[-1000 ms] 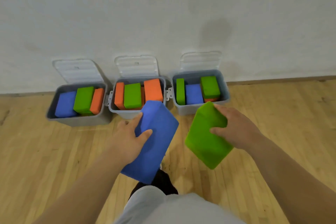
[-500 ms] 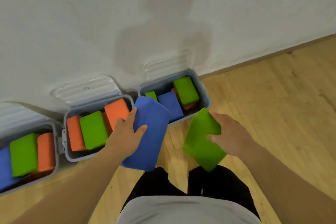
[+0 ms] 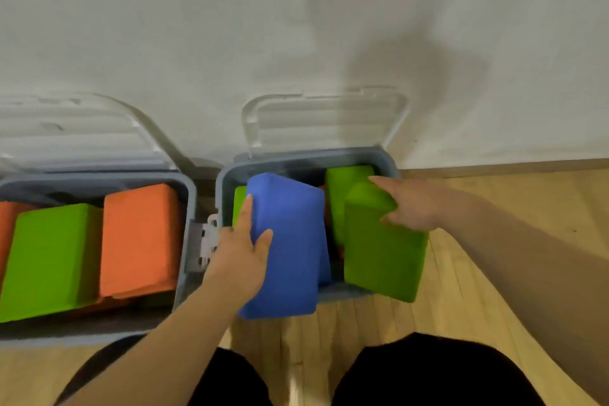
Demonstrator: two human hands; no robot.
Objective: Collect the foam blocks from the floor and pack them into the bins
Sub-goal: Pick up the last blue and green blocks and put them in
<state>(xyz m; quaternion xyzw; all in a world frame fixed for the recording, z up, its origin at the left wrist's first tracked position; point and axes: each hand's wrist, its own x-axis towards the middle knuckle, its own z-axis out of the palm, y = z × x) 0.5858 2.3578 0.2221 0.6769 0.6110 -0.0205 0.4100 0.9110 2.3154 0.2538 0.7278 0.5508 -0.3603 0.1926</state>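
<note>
Below, the floor (image 3: 478, 290): pale wooden boards, which carry both bins; a brown baseboard (image 3: 510, 166) runs along the far edge, beyond the right fingers.
Wall (image 3: 296, 26): plain white, with a soft shadow above the hands; both clear lids lean back against it.
Right bin (image 3: 227, 181): grey, open, directly under both sets of fingers; its lid (image 3: 323, 122) stands up behind them.
Left hand (image 3: 237, 257): fingers (image 3: 245, 211) spread narrowly along the left side of the blue block (image 3: 290, 241), thumb on its top face; it grips the block.
Blue block: tilted, far end over the right bin, near end jutting past the bin's front wall above the floor.
Right hand (image 3: 415, 204): fingers (image 3: 385, 183) curled over the far right corner of the green block (image 3: 379, 257), thumb pressed on its top; it holds the block.
Green block: slanted across the right bin's front right corner, lower end overhanging the floor; just beside the blue block, a dark gap between them.
Second green block (image 3: 339, 188): inside the right bin, just beyond the right fingers and partly behind the held one.
Green edge (image 3: 240, 201): a sliver in the same bin, just left of the left fingers.
Left bin (image 3: 186, 241): grey, open, to the left of the left hand; a pale latch (image 3: 206, 247) sits between the two bins, beside the left hand.
Orange block (image 3: 138, 241): lying in the left bin, beside a flat green block (image 3: 49, 257).
Legs (image 3: 428, 372): dark trousers, below both forearms.
</note>
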